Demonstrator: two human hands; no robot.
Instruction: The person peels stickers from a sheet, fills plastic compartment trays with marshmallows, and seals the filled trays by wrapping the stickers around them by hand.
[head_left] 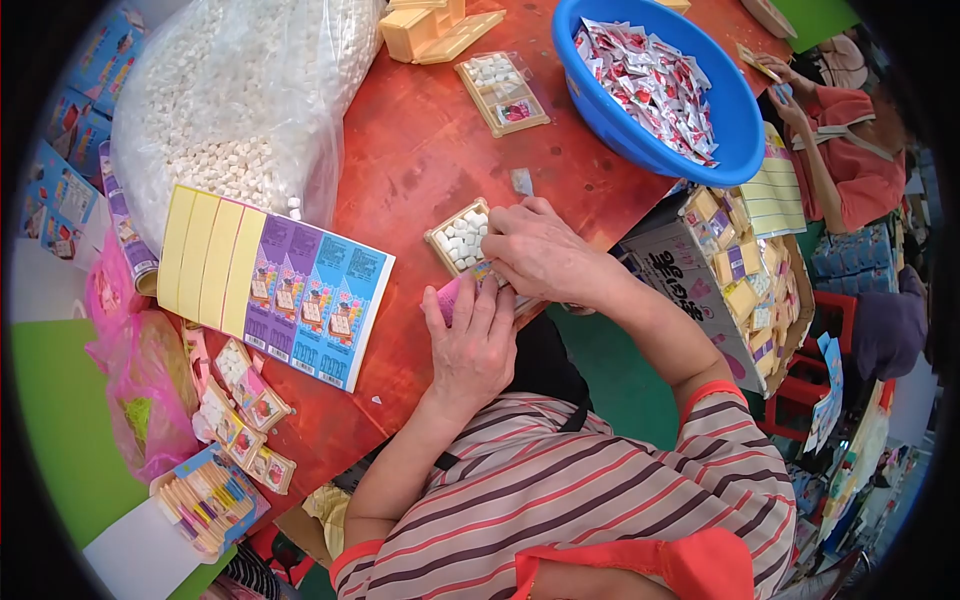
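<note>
From my remote seat I am viewing a red tabletop, where a small tan tray point(434, 240) of white pieces point(463, 238) is sitting near the table's edge, directly beyond two bare hands. I am judging the tray to be light, thin-walled and fairly stiff, with loose, softish pieces that could be spilling if it were tilting; I am favouring a level hold on opposite sides of its rim. A pink printed card point(449, 303) is lying at its near end, looking thin, bendy and slightly slick, so I am preferring a gentle hold on its edges.

The left hand point(474, 345) is grasping the card, thumb at one side and fingers across its face. The right hand point(545, 250) is curling over the tray's near corner, but its fingertips are hiding, so I cannot tell whether it is gripping.

The tray is showing a squarish outline, raised pale walls and matte, blocky white pieces. A small pale packet point(521, 182) is lying just beyond the right hand, while a colourful label sheet point(275, 285) is spreading to the left and a blue tub point(735, 150) is holding red-and-white packets point(650, 85) farther off
</note>
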